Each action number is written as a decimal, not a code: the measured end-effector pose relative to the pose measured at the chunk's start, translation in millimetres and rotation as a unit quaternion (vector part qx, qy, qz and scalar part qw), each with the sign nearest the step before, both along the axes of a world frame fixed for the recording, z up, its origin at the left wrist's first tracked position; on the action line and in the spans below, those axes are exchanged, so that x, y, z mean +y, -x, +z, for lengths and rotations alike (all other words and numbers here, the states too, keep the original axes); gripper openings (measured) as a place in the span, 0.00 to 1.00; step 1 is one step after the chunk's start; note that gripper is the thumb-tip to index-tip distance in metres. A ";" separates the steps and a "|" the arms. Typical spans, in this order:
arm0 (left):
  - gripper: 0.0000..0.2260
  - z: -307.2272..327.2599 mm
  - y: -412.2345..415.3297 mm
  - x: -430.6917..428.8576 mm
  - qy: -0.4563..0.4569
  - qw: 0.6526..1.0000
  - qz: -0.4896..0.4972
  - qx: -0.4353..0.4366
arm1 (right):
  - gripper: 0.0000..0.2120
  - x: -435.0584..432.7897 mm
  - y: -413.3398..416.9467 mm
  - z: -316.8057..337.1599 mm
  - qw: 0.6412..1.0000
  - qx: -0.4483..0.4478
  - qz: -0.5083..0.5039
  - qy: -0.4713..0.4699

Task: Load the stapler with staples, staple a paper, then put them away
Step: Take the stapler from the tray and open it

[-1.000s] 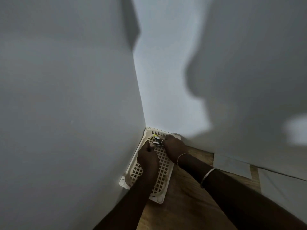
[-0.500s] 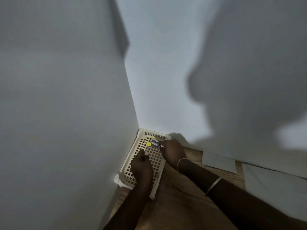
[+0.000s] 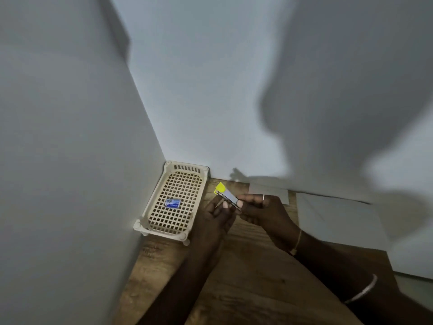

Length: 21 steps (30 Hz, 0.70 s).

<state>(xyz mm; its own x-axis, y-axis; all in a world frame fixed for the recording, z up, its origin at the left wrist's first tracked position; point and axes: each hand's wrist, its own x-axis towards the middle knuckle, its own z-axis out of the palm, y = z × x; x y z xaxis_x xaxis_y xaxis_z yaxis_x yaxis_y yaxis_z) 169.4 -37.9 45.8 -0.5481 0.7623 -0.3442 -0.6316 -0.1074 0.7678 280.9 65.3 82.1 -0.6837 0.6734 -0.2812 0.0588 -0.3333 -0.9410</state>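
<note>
A small metal stapler (image 3: 226, 195) with a yellow end is held above the wooden table, just right of the basket. My right hand (image 3: 262, 211) grips its near end. My left hand (image 3: 216, 213) touches it from below with fingers curled against it. A small blue staple box (image 3: 172, 203) lies inside the cream lattice basket (image 3: 150, 205), which sits in the corner of the two walls. White paper sheets (image 3: 337, 219) lie on the table to the right, against the back wall.
White walls close in on the left and behind the basket. The wooden table (image 3: 246, 277) stretches toward me under my forearms. A smaller paper sheet (image 3: 269, 191) lies behind my right hand.
Both hands have lifted the stapler out of the basket and moved it right, over the table. The blue staple box now shows in the basket. The camera has shifted its view.
</note>
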 end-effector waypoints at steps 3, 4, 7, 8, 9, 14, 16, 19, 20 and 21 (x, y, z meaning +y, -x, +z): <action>0.12 6.6 -30.6 -5.1 -0.019 0.999 -0.041 -0.008 | 0.12 -9.2 -35.0 -0.6 0.995 0.050 0.012 0.089; 0.13 8.5 -40.4 -6.8 -0.011 0.999 -0.050 0.002 | 0.13 -12.2 -45.5 -0.7 0.992 0.063 0.004 0.109; 0.12 17.5 -65.7 -9.4 0.000 0.997 -0.062 0.043 | 0.14 -18.7 -74.2 0.4 0.990 0.087 -0.015 0.114; 0.12 21.2 -73.8 -9.3 -0.001 0.997 -0.059 0.050 | 0.14 -19.9 -83.7 1.1 0.991 0.089 -0.019 0.097; 0.12 25.0 -82.1 -8.8 -0.003 0.997 -0.053 0.056 | 0.14 -21.0 -93.3 1.9 0.993 0.087 -0.025 0.071; 0.10 39.6 -112.3 -3.0 -0.021 0.995 -0.029 0.091 | 0.08 -19.5 -122.1 8.4 0.975 0.009 -0.071 -0.211; 0.08 43.0 -120.9 -1.8 -0.023 0.994 -0.028 0.105 | 0.09 -16.0 -129.5 10.6 0.958 -0.032 -0.072 -0.275; 0.07 47.0 -131.8 -1.2 -0.020 0.992 -0.018 0.125 | 0.08 -13.7 -138.5 16.8 0.939 -0.063 -0.082 -0.327; 0.08 47.4 -134.7 -1.3 -0.020 0.991 -0.016 0.132 | 0.08 -12.8 -140.0 20.3 0.935 -0.063 -0.085 -0.339; 0.08 48.2 -137.7 -1.4 -0.020 0.990 -0.015 0.137 | 0.07 -11.9 -141.6 24.1 0.934 -0.058 -0.086 -0.342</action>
<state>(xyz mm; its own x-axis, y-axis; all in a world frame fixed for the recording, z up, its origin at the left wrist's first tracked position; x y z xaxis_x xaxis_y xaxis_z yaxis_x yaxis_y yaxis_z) 307.1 -39.3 94.0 -0.5939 0.7895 -0.1546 -0.4037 -0.1262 0.9062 422.5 53.5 106.2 -0.5408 0.8195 0.1896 0.1736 0.3293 -0.9281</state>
